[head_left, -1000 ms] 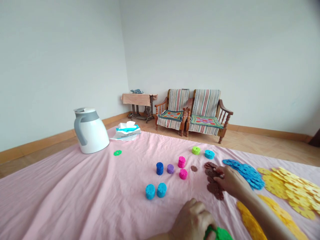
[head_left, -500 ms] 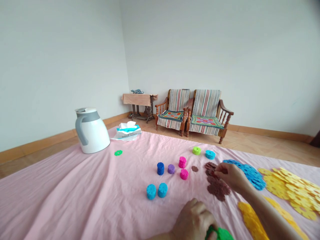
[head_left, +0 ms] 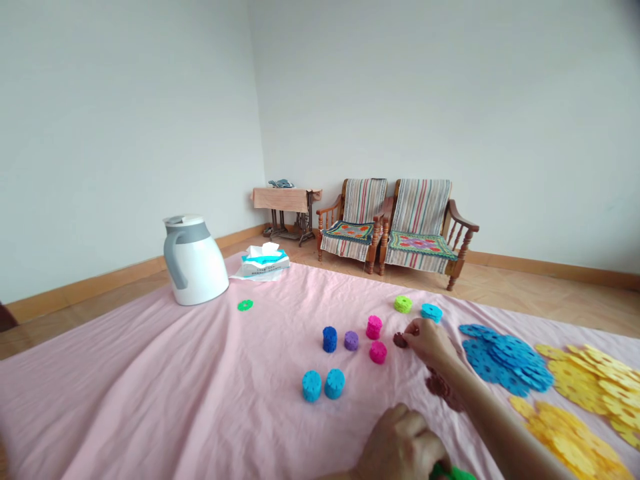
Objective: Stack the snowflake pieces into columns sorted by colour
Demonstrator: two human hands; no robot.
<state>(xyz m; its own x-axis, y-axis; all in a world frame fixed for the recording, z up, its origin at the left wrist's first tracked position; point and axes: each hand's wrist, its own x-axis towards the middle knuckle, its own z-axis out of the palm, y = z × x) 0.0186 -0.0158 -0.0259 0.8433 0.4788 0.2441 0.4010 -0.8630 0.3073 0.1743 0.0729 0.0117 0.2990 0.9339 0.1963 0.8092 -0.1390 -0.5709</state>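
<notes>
Right hand [head_left: 429,341], in the head view, has its thumb and fingertips pinched on a brown disc [head_left: 399,340], which is to the right of the purple stack [head_left: 351,341], with two pink stacks [head_left: 374,327] between. More brown discs [head_left: 443,389] lie right of the purple stack and nearer the person, partly hidden. Nearer the person than the purple stack too, the left hand [head_left: 401,445] is curled around green discs [head_left: 457,474], mostly cut off by the bottom edge. Just left of the purple stack stands a dark blue stack [head_left: 329,339]; well right of it are a blue pile [head_left: 505,360] and yellow piles [head_left: 595,383]. Far to its left, on the same pink cloth [head_left: 175,387], stands a white jug [head_left: 200,277].
</notes>
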